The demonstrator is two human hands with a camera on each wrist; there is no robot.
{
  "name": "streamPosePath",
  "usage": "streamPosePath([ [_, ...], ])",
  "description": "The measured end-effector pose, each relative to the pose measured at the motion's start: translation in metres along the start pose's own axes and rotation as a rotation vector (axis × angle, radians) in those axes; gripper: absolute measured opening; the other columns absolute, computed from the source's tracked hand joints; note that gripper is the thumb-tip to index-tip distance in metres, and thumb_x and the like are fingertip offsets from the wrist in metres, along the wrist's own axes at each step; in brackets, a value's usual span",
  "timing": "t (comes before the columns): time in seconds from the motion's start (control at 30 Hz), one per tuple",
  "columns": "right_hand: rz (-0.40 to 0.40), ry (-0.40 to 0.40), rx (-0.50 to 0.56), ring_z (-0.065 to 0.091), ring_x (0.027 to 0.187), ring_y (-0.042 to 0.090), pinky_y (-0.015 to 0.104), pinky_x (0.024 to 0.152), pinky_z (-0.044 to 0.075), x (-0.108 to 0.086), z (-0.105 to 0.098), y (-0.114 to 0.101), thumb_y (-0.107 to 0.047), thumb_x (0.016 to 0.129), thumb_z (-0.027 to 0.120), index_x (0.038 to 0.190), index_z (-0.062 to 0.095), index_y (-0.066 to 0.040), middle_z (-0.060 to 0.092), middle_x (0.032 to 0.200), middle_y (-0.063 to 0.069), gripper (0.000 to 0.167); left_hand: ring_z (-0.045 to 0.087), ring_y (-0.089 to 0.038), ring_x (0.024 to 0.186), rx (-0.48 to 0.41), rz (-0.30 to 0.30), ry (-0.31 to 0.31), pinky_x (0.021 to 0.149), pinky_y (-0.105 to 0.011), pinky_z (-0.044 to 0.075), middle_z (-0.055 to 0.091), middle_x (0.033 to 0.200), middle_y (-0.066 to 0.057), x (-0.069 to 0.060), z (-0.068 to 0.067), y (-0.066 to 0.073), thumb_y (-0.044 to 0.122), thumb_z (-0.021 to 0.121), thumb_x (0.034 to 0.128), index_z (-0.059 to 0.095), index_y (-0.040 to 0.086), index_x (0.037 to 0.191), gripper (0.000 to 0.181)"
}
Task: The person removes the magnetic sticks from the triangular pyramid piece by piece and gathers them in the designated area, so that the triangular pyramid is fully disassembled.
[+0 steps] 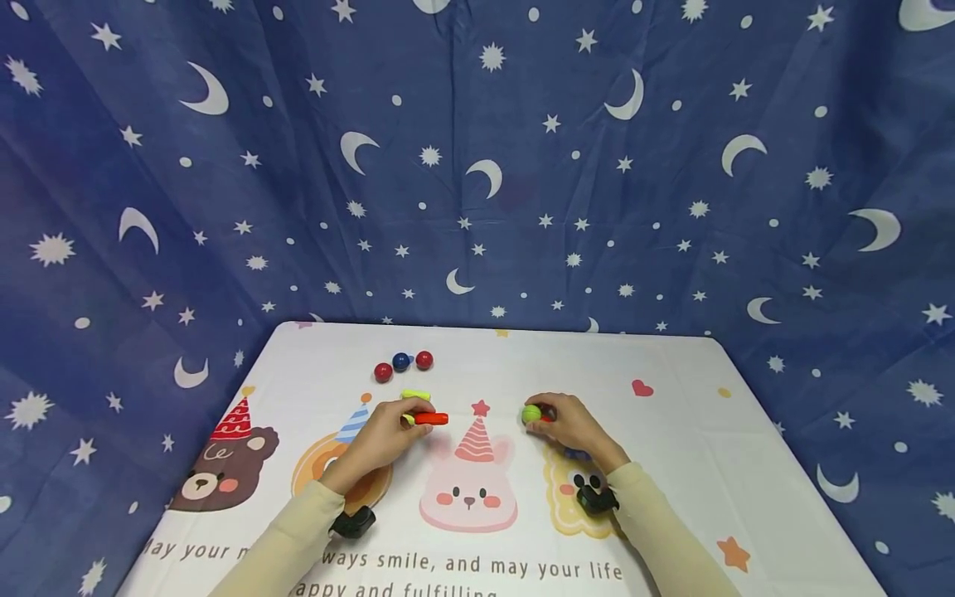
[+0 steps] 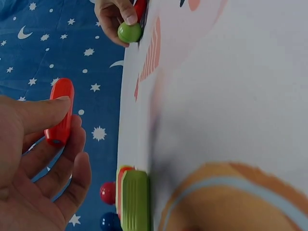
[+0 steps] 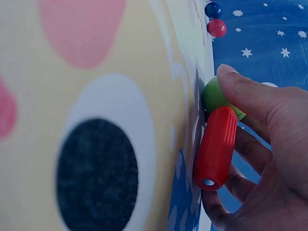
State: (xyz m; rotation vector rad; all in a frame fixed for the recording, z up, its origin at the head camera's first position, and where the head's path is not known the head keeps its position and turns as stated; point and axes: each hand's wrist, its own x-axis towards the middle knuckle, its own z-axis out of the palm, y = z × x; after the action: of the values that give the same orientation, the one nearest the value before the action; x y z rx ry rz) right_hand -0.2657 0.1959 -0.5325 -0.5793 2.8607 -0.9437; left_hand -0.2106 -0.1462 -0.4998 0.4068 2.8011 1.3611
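Note:
My left hand (image 1: 385,435) pinches a short red plastic rod (image 2: 61,113) between thumb and fingers, raised over the table. Beneath that hand lies a yellow-green rod (image 2: 135,199), and another yellow-green rod (image 1: 415,394) lies just beyond it. On the right, my right hand (image 1: 570,423) grips a green ball (image 3: 215,94) with the thumb on its near side. A second red rod (image 3: 216,149), with a hole in its end, stands against the ball, close to the tabletop. The right fingers pass behind the rod, partly hidden.
Farther back on the table are a red ball (image 1: 383,372), a dark blue ball (image 1: 401,361) and another red ball (image 1: 424,360). Something small and blue shows behind the blue ball. A white cartoon-printed cloth (image 1: 671,464) covers the table; a starry blue curtain (image 1: 492,124) hangs behind.

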Motion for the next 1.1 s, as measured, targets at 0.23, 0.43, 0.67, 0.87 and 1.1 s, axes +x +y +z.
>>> streamPosePath([
  [0.23, -0.010, 0.004, -0.001, 0.062, 0.103, 0.019, 0.046, 0.099, 0.048, 0.001, 0.000, 0.000, -0.028, 0.082, 0.080, 0.118, 0.069, -0.019, 0.070, 0.115, 0.001, 0.039, 0.057, -0.013, 0.079, 0.043, 0.053, 0.023, 0.065, -0.020, 0.049, 0.071, 0.108, -0.002, -0.009, -0.009, -0.014, 0.011, 0.076, 0.0850, 0.070, 0.014, 0.110, 0.026],
  [0.43, -0.012, 0.002, 0.002, 0.062, 0.105, 0.019, 0.046, 0.100, 0.048, 0.001, 0.001, 0.001, -0.028, 0.082, 0.080, 0.118, 0.069, -0.020, 0.070, 0.116, 0.001, 0.038, 0.056, -0.011, 0.086, 0.069, 0.118, 0.053, 0.070, -0.021, 0.050, 0.069, 0.112, 0.001, -0.019, -0.019, -0.024, 0.012, 0.078, 0.0833, 0.070, 0.019, 0.106, 0.025],
  [0.67, -0.012, 0.001, 0.000, 0.062, 0.107, 0.021, 0.047, 0.101, 0.047, 0.000, -0.001, 0.000, -0.028, 0.082, 0.080, 0.118, 0.069, -0.020, 0.070, 0.117, 0.003, 0.038, 0.061, -0.021, 0.095, 0.121, 0.072, 0.082, 0.072, -0.025, 0.050, 0.062, 0.109, 0.002, -0.026, -0.028, -0.035, 0.015, 0.078, 0.0833, 0.071, 0.017, 0.108, 0.026],
  [0.87, -0.020, -0.006, 0.002, 0.063, 0.108, 0.022, 0.047, 0.101, 0.048, 0.001, -0.001, -0.001, -0.027, 0.082, 0.080, 0.119, 0.069, -0.018, 0.070, 0.118, 0.004, 0.040, 0.058, -0.020, 0.084, 0.133, 0.046, 0.094, 0.071, -0.025, 0.050, 0.060, 0.103, 0.001, -0.031, -0.033, -0.045, 0.014, 0.079, 0.0818, 0.072, 0.014, 0.108, 0.027],
  [1.1, -0.010, -0.006, 0.001, 0.063, 0.108, 0.022, 0.047, 0.101, 0.047, 0.000, -0.001, -0.001, -0.028, 0.082, 0.080, 0.119, 0.069, -0.019, 0.070, 0.118, 0.003, 0.039, 0.057, -0.012, 0.086, 0.159, 0.072, 0.103, 0.075, -0.025, 0.048, 0.066, 0.102, 0.006, -0.034, -0.034, -0.051, 0.014, 0.082, 0.0789, 0.072, 0.018, 0.102, 0.025],
])
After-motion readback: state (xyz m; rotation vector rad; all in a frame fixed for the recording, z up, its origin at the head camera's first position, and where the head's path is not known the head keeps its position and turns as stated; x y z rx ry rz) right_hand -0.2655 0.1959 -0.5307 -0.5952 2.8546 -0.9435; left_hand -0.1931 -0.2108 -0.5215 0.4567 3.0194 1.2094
